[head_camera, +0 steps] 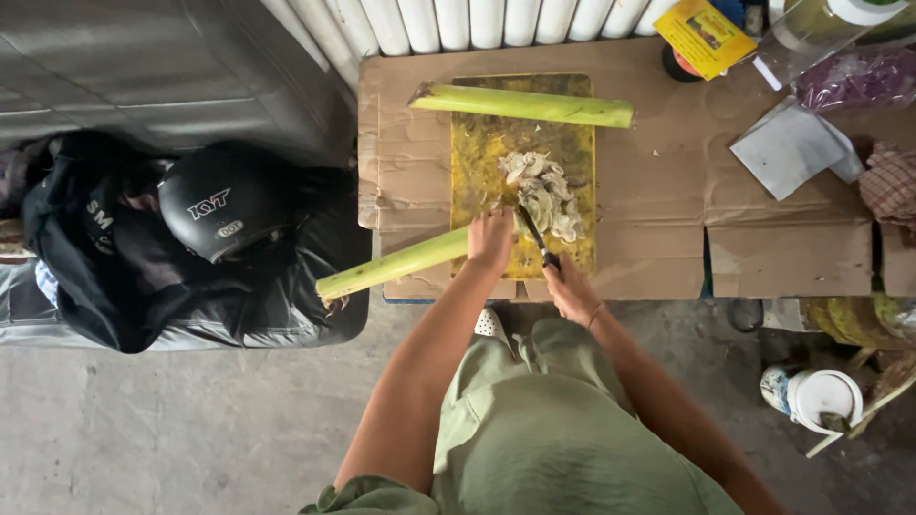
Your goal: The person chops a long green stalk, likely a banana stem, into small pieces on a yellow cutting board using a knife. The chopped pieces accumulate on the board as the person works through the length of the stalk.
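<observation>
Gripping a knife (537, 238), hands slice a green stalk (396, 264).

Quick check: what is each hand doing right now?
Left hand: closed on the long pale green stalk.
Right hand: closed on the dark-handled knife.

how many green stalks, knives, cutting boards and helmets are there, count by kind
green stalks: 2, one under the left hand, one across the board's far end
knife in the right hand: 1
yellow cutting board: 1
black helmet: 1
total: 5

A single head-worn camera looks steeply down from above, fairly high over the cutting board (523, 172).
</observation>
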